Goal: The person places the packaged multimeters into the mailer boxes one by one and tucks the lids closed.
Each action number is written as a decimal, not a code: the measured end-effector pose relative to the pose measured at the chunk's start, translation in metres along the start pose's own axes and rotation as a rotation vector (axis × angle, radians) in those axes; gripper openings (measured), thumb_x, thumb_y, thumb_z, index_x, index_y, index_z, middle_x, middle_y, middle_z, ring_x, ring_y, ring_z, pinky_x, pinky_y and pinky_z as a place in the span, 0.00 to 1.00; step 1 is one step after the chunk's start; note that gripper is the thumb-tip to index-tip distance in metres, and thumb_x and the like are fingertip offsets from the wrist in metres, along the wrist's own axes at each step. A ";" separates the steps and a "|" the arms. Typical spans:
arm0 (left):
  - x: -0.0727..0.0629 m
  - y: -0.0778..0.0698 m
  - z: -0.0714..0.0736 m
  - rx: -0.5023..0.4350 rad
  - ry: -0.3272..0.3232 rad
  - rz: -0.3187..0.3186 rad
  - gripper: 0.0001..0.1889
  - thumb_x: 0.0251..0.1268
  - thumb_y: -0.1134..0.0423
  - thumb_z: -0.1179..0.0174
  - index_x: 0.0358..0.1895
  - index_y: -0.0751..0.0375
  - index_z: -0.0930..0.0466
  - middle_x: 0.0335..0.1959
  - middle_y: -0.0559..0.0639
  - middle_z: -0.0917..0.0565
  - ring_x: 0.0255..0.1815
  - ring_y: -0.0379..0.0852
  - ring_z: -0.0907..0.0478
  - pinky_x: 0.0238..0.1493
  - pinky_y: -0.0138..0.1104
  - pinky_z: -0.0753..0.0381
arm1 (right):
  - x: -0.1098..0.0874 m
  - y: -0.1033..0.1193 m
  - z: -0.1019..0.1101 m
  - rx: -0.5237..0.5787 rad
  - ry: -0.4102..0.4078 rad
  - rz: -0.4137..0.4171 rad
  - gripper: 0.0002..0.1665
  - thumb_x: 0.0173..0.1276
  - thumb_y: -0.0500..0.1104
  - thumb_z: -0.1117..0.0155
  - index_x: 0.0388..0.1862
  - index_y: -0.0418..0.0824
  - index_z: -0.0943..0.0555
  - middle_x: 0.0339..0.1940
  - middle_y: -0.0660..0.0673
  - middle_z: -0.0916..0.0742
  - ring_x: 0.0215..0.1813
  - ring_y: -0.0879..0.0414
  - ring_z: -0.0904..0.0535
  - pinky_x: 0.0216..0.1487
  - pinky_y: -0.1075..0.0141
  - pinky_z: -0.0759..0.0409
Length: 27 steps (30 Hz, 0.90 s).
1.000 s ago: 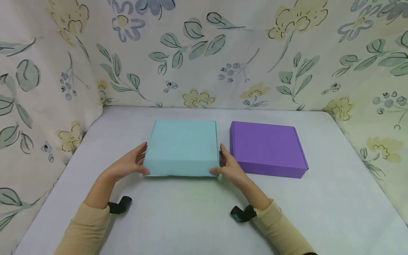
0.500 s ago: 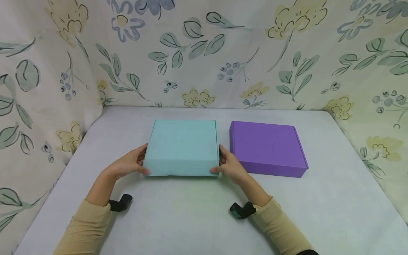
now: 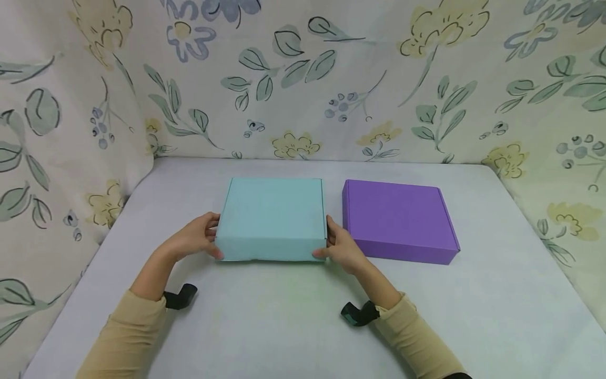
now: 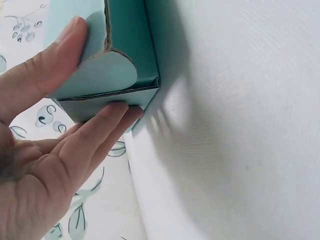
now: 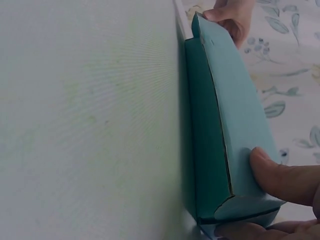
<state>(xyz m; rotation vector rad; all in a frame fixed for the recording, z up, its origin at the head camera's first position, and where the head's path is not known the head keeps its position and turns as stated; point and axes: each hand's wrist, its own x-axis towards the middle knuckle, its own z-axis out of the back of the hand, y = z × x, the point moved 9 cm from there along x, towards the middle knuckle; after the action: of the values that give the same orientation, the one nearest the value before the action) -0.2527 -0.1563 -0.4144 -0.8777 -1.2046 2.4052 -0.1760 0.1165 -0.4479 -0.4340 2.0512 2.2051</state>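
Note:
A light blue cardboard box (image 3: 274,210) lies on the white table, left of a purple box. Its front flap (image 5: 235,95) stands out a little from the darker teal front wall (image 5: 202,130), leaving a gap below the flap. My left hand (image 3: 191,239) holds the left front corner, thumb on the flap and fingers along the side wall (image 4: 90,107). At the opposite corner my right hand (image 3: 344,247) grips likewise, its thumb (image 5: 280,177) pressing the flap while the fingers lie against the right side, partly hidden.
The closed purple box (image 3: 400,218) stands just right of my right hand. Floral cloth (image 3: 293,79) hangs behind the white table (image 3: 274,321) and along both sides. A black device (image 3: 181,296) is worn on each wrist.
Both wrists have shifted very slightly forward. The hands keep their places at the box's front corners, and neither box has visibly moved.

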 end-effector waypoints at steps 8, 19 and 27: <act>0.005 -0.001 0.006 0.116 -0.061 0.049 0.50 0.37 0.77 0.24 0.67 0.82 0.45 0.66 0.80 0.38 0.63 0.72 0.32 0.61 0.55 0.28 | 0.001 0.002 0.002 -0.045 -0.021 0.006 0.60 0.54 0.17 0.37 0.76 0.27 0.63 0.77 0.30 0.51 0.76 0.39 0.51 0.71 0.52 0.43; 0.009 0.006 0.007 0.162 -0.090 0.104 0.45 0.37 0.75 0.23 0.62 0.85 0.38 0.59 0.77 0.27 0.59 0.67 0.27 0.59 0.53 0.27 | 0.000 0.010 0.001 -0.317 -0.108 0.034 0.59 0.55 0.22 0.31 0.76 0.26 0.58 0.76 0.31 0.43 0.73 0.38 0.42 0.69 0.49 0.37; 0.009 0.005 0.007 0.211 -0.102 0.130 0.45 0.37 0.74 0.22 0.61 0.87 0.38 0.57 0.76 0.25 0.56 0.66 0.25 0.58 0.53 0.26 | 0.001 0.010 0.005 -0.451 -0.155 -0.005 0.54 0.57 0.30 0.28 0.75 0.24 0.50 0.72 0.28 0.35 0.74 0.40 0.42 0.71 0.48 0.39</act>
<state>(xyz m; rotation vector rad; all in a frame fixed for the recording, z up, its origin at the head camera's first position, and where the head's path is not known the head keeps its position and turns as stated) -0.2638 -0.1592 -0.4186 -0.7984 -0.9299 2.6506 -0.1802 0.1204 -0.4386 -0.2875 1.4698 2.6017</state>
